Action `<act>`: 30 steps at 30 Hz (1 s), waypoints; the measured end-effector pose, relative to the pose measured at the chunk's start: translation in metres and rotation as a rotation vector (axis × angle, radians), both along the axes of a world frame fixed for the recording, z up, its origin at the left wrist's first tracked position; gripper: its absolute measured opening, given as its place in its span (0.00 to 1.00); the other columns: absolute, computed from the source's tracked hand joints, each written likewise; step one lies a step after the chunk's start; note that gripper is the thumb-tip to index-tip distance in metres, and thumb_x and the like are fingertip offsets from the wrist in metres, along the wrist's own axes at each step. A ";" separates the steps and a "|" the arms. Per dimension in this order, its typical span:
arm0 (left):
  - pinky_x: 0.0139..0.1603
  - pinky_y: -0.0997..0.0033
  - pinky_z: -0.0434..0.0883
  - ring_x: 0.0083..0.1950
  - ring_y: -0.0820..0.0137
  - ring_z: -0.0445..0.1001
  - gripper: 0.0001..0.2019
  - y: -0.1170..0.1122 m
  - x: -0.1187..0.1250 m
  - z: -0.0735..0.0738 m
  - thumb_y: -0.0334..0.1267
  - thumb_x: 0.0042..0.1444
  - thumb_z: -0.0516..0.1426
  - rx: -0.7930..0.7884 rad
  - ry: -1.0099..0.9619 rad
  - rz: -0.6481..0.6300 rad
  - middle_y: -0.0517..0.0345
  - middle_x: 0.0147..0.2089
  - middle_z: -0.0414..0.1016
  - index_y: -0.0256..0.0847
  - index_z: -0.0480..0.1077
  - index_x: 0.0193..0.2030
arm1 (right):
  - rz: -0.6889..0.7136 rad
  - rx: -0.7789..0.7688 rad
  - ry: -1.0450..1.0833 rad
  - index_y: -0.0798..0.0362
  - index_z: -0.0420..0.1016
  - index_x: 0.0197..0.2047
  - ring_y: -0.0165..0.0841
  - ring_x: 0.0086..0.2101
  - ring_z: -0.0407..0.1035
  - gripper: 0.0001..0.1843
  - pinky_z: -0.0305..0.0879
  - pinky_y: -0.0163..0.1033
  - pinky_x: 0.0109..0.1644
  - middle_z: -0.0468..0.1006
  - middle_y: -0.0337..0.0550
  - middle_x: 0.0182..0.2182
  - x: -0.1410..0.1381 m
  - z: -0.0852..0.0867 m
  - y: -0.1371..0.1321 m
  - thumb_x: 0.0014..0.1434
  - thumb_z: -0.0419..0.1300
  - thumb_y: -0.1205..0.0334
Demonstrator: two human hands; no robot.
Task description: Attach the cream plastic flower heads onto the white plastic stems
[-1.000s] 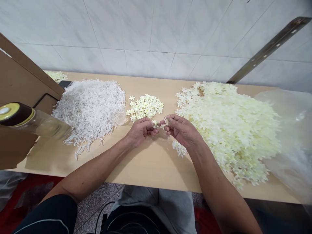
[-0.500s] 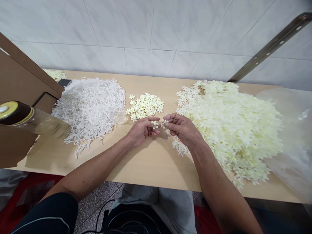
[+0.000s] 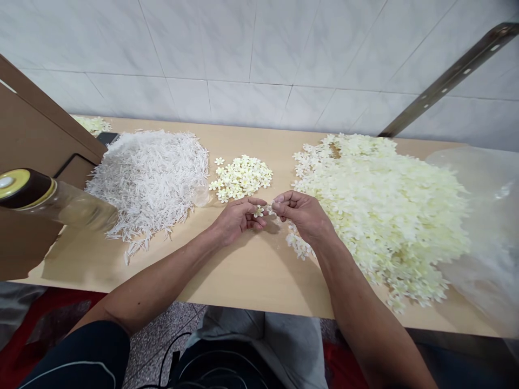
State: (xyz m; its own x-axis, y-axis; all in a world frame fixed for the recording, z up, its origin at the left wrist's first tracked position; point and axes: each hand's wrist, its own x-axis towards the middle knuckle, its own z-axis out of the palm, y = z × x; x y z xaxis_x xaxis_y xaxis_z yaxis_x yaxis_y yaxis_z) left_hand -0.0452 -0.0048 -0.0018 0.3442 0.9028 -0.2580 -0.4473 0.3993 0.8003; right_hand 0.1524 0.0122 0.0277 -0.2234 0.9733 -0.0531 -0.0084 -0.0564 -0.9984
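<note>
Pale yellow, 1 flower (image 3: 258, 212) is pinched in our left hand (image 3: 238, 220), midway between the tabletop's (image 3: 247, 275) front and back edges. Our right hand (image 3: 305, 217) pinches a whitish piece (image 3: 270, 209) (too small to name).

Blossoms (image 3: 385, 205) are pale yellow, thin pieces (image 3: 152, 175) white, wall tiles (image 3: 227, 43) grey-veined white.

The head camera looks forward and down from above, close over a long, flat tan table (image 3: 251, 281), facing a grey-white marbled tile wall (image 3: 243, 54).
</note>
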 end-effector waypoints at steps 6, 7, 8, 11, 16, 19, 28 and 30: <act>0.31 0.70 0.74 0.32 0.67 0.79 0.15 -0.001 0.001 0.000 0.30 0.50 0.59 0.005 -0.008 -0.002 0.44 0.40 0.79 0.32 0.74 0.47 | 0.001 -0.008 0.008 0.52 0.76 0.35 0.29 0.26 0.66 0.24 0.62 0.36 0.27 0.76 0.39 0.27 0.000 -0.001 -0.001 0.41 0.79 0.48; 0.31 0.70 0.74 0.31 0.67 0.79 0.15 -0.001 0.001 0.001 0.30 0.50 0.59 -0.002 -0.007 0.000 0.45 0.39 0.79 0.32 0.74 0.46 | 0.005 -0.005 0.005 0.52 0.76 0.35 0.29 0.26 0.66 0.24 0.62 0.36 0.27 0.76 0.39 0.26 -0.001 -0.002 -0.001 0.42 0.79 0.48; 0.31 0.70 0.74 0.31 0.67 0.79 0.15 -0.001 0.001 0.001 0.30 0.50 0.59 -0.008 -0.006 0.004 0.45 0.38 0.79 0.32 0.74 0.46 | 0.009 -0.004 0.000 0.52 0.75 0.35 0.29 0.25 0.66 0.25 0.62 0.36 0.27 0.76 0.38 0.26 -0.001 -0.002 -0.001 0.42 0.79 0.47; 0.30 0.70 0.73 0.31 0.68 0.78 0.15 -0.001 0.001 0.003 0.32 0.52 0.59 -0.015 -0.006 0.008 0.47 0.38 0.78 0.32 0.74 0.47 | 0.014 -0.012 -0.015 0.52 0.74 0.35 0.28 0.24 0.64 0.25 0.61 0.35 0.25 0.73 0.37 0.24 -0.002 -0.003 -0.001 0.42 0.78 0.47; 0.31 0.70 0.73 0.31 0.68 0.78 0.14 -0.002 0.001 0.007 0.35 0.54 0.60 -0.010 0.001 -0.005 0.45 0.40 0.79 0.32 0.74 0.47 | -0.037 -0.017 -0.027 0.52 0.74 0.34 0.27 0.23 0.63 0.22 0.63 0.35 0.25 0.72 0.37 0.25 -0.003 -0.002 -0.001 0.49 0.75 0.45; 0.30 0.70 0.73 0.31 0.67 0.79 0.14 -0.001 0.001 0.006 0.36 0.55 0.61 0.002 0.003 -0.004 0.45 0.39 0.79 0.32 0.74 0.47 | -0.033 -0.008 -0.041 0.53 0.75 0.36 0.29 0.25 0.67 0.22 0.68 0.36 0.28 0.74 0.37 0.25 -0.004 -0.001 -0.001 0.50 0.74 0.46; 0.31 0.71 0.73 0.31 0.69 0.78 0.18 -0.005 0.001 0.005 0.46 0.55 0.66 0.090 0.051 -0.039 0.46 0.40 0.79 0.34 0.74 0.46 | -0.024 0.006 -0.186 0.53 0.75 0.44 0.35 0.27 0.76 0.25 0.72 0.37 0.31 0.80 0.42 0.25 -0.004 0.001 -0.003 0.54 0.71 0.43; 0.31 0.72 0.73 0.30 0.71 0.77 0.19 -0.006 0.002 0.007 0.47 0.54 0.68 0.139 0.108 -0.033 0.49 0.38 0.79 0.35 0.74 0.46 | -0.027 0.009 -0.201 0.53 0.75 0.45 0.36 0.28 0.77 0.25 0.73 0.38 0.32 0.82 0.43 0.26 -0.004 0.001 -0.003 0.54 0.71 0.43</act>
